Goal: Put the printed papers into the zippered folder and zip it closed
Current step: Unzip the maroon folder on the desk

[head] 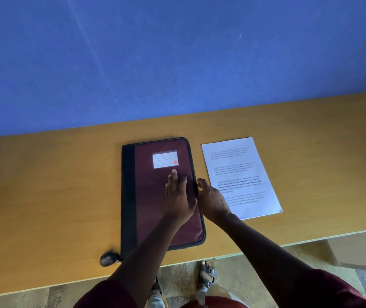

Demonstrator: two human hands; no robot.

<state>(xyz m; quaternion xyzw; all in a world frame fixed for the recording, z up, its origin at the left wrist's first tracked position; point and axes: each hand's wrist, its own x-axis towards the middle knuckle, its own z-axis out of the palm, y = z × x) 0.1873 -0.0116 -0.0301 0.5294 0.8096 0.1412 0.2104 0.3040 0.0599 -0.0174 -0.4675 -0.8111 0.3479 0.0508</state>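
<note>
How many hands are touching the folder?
2: the left hand lies flat on the folder cover; the right hand touches its right edge.

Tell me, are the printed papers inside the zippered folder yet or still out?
Out. The printed papers lie flat on the wooden table, beside the maroon zippered folder, whose cover lies shut.

Closed maroon zippered folder point(155, 196) lies flat just left of printed papers point(242, 174).
</note>
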